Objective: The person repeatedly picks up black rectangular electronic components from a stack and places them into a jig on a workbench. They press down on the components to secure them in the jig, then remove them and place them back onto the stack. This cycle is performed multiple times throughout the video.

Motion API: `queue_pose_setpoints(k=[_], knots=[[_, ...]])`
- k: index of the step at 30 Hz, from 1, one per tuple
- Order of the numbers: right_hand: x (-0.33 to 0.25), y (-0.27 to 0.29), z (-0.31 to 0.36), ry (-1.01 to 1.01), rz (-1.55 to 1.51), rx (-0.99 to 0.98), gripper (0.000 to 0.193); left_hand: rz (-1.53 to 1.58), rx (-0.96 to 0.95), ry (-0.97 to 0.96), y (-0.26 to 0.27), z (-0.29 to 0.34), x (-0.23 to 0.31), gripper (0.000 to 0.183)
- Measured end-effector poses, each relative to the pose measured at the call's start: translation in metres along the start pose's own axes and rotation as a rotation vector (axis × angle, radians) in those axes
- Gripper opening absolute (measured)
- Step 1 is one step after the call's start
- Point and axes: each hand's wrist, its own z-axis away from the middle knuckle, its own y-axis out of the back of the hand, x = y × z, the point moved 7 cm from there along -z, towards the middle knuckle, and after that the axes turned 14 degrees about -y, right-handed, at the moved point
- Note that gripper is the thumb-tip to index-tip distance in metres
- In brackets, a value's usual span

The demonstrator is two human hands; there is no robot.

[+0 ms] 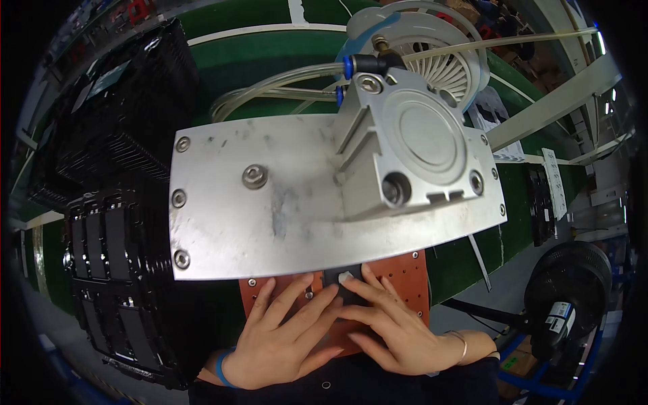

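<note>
Below a silver metal press plate (290,196) with a square pneumatic cylinder (412,142) on it lies an orange-red base plate (405,270) dotted with small holes. A dark flat piece (352,295) sits at the middle of that base, its far part hidden under the press plate. My left hand (283,334) lies with fingers stretched over the base, its index fingertip at the dark piece's left side. From the right, my right hand (398,331) reaches over the same piece with fingers apart. A whitish cover is on one of its fingertips.
Black plastic trays (125,270) stand stacked at the left, with more black trays (121,101) behind. Clear air tubes (283,77) run to the cylinder. A white fan (432,61) stands behind it. At the right are a dark round fan-like unit (567,290) and flat black parts (540,206).
</note>
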Motion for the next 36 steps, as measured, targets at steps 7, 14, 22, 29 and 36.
queue_pose_setpoints(k=[7,14,22,29,36], knots=[[0.039,0.019,-0.014,-0.413,-1.144,0.026,0.050,0.099,0.163,-0.055,0.006,-0.002,-0.004,0.047],[0.044,0.023,-0.008,-0.417,-0.795,0.176,0.036,0.215,0.663,0.127,0.025,0.027,0.003,0.051],[-0.108,-0.030,-0.036,0.418,-0.269,-0.078,0.033,-0.452,1.025,0.309,0.103,0.144,0.048,0.049],[-0.196,-0.088,-0.086,1.092,0.480,0.212,0.020,-0.526,1.035,0.784,0.136,0.248,-0.024,0.027],[-0.223,-0.147,-0.100,1.132,0.950,-0.021,0.010,-0.778,0.903,0.942,0.152,0.263,-0.017,0.022]])
